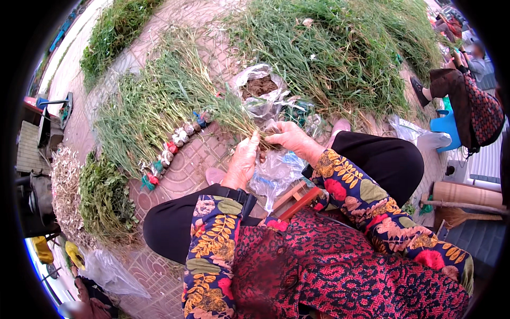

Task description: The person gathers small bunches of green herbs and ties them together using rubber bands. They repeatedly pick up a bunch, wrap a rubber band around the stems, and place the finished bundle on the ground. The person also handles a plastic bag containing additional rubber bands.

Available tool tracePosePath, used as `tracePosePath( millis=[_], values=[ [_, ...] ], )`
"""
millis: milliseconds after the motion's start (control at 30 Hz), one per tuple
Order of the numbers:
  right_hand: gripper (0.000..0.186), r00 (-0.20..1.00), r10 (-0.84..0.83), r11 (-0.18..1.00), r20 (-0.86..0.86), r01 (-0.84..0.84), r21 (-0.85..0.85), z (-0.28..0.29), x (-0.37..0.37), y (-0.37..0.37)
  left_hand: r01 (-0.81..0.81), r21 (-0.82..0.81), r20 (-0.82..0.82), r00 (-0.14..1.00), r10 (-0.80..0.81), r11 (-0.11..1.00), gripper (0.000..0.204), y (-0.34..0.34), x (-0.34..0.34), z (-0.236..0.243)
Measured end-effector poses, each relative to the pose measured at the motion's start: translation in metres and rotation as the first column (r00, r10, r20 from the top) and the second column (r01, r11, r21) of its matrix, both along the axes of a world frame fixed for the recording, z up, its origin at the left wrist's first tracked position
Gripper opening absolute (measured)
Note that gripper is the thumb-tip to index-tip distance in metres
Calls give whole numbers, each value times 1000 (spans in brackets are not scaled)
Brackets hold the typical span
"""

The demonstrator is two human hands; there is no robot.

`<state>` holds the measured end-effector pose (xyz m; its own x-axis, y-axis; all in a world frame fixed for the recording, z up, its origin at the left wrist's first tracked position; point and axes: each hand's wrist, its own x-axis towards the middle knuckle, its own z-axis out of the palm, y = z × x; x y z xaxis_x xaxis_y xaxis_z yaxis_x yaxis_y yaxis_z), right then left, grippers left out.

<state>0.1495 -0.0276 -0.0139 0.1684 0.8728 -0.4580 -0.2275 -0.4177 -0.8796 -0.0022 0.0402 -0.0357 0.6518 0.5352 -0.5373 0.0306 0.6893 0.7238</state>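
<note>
My left hand is closed round the lower stems of a bunch of thin green plants, whose leafy tops point away from me to the upper left. At the stem ends, the fingers of my right hand pinch the brownish base of the same bunch. Just beyond my hands stands a clear plastic bag with dark brown soil in it. Below my hands, between my knees, lies crumpled clear plastic. To the left, several plant bundles lie in a row, their bases wrapped in coloured plastic.
A big heap of green plants spreads ahead. At left are leafy greens, a pale dried pile and a clear bag. A blue stool, another person and a broom are at right.
</note>
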Motion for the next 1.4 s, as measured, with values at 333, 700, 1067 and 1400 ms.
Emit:
tracePosePath(
  millis=[333, 700, 1067, 1400],
  values=[
    [22, 998, 60, 998, 13, -60, -9, -3, -2, -1, 14, 28, -40, 999, -13, 1000, 36, -4, 2, -1],
    [27, 996, -87, 995, 25, 88, -42, -8, -2, -1, -112, -131, 153, 979, 132, 985, 21, -5, 4, -12],
    [25, 760, -165, 980, 628, 57, 189, 24, -4, -8, -156, -248, 283, 932, 226, 956, 23, -1, 8, -19],
    [20, 250, 353, 905, 902, -336, -261, 49, -21, -26, -215, -283, 266, 919, 292, 935, 22, -2, 11, -18]
  ],
)
